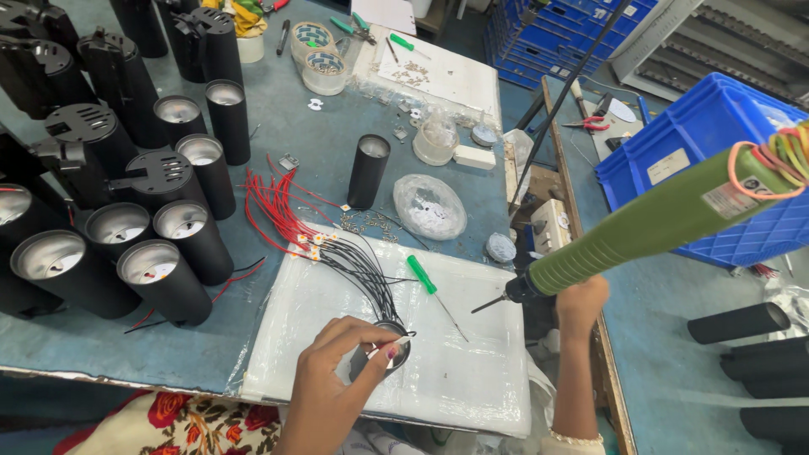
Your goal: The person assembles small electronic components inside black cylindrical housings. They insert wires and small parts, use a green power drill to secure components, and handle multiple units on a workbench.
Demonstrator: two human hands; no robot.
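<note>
Two hands busy: left hand [337, 371] pinches small round black lamp housing [383, 352] on near white sheet [472, 371]; right hand [581, 305] grips green electric screwdriver [657, 223]. Blue plastic crate [716, 135] right, contents unseen.

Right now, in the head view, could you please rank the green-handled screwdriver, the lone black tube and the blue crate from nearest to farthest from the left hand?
From the left hand:
1. Green-handled screwdriver, just up and right on the white sheet.
2. Lone black tube, standing farther up the table.
3. Blue crate, far right.

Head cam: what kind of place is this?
Likely a light-fixture assembly bench in a workshop: rows of black cylindrical lamp housings, a bundle of red and black wires, and a green electric screwdriver by the right hand.
</note>
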